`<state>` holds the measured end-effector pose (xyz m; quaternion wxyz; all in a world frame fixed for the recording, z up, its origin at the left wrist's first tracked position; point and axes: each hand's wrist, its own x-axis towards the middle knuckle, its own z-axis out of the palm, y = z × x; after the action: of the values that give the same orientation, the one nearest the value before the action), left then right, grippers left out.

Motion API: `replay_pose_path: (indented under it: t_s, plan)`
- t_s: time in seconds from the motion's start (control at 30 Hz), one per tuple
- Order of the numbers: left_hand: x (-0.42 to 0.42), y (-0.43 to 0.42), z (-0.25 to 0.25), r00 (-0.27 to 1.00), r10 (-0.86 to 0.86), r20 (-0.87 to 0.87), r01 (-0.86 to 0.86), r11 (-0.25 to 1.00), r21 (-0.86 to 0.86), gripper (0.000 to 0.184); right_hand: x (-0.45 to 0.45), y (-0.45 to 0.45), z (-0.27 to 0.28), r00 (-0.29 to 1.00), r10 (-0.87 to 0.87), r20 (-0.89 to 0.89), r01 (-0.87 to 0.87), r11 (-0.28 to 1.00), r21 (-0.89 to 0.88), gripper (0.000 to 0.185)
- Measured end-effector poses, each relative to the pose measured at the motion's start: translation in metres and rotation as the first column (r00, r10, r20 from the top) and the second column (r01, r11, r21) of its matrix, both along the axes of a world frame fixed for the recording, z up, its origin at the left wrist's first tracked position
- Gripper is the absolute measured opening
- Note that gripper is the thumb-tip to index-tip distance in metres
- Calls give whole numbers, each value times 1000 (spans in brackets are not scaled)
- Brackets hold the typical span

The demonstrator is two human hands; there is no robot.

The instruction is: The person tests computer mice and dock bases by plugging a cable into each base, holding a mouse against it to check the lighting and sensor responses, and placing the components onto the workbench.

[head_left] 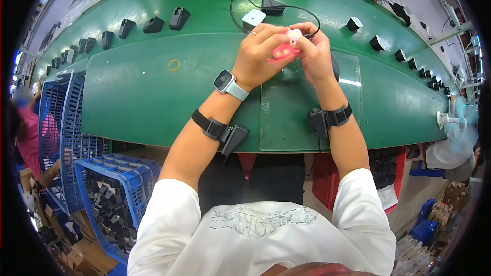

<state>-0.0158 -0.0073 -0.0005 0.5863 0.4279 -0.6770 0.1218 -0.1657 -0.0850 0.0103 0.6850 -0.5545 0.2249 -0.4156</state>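
in the lower left of the frame a blue crate (140, 175) holds loose dark parts (106, 202); above it, black blocks (179, 18) are spaced along the upper left of the green table (133, 94). a yellow rubber band (174, 60) lies left of centre. at upper centre the left hand (259, 53), fingers bent, pinches one side of a small white device (295, 35), which sits between both hands; a red glow with brighter spots shows at its lower side. the right hand (317, 53) pinches the other side, thumb toward the wearer. a black cable (313, 11) loops down to its fingertips; i cannot tell whether it is plugged in.

to handle this well, i'd steady the device with the left fingertips, keep the right thumb's pressure light and straight, leave the lit side uncovered so it reads clearly, and let the cable hang slack. further right, more blocks (377, 43) line the upper right.
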Motion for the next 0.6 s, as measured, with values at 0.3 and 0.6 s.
replay_pose_path:
  t_s: [0.3, 0.6]
  plan:
    - [-1, -3, -1, 1000, -20, -7, 20, 1000, 0, 41, 1, 3, 2, 999, -29, 43, 29, 1000, -8, 21]
    - [-3, -2, 1, 1000, -5, -21, 5, 1000, -8, 39, 0, 3, 2, 997, -57, -45, 53, 995, -85, 26]
